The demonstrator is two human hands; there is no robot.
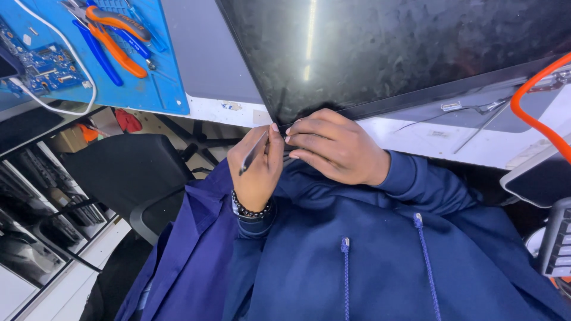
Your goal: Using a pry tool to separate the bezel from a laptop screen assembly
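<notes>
The left hand (257, 169) has its grip closed on a thin dark pointed tool (253, 153), pinched pen-fashion between thumb and fingers, probably because that hold gives fine control at the tip. The tool's long axis runs on a slant, from its lower end near the left up to its far right end, which points at the near corner of the large dark glossy flat panel (404, 53).

The right hand (336, 145) lies just beside it, fingers curled together and pressing on that same corner edge, seemingly to steady the panel; whether anything is held in its grip I cannot tell.

The panel rests tilted on the white counter (416, 139), its corner overhanging the near edge. Far left lies a blue mat (148, 77) with orange-handled pliers (116, 38) and a blue circuit board (41, 65). An orange cable (535, 119) loops at the right.
</notes>
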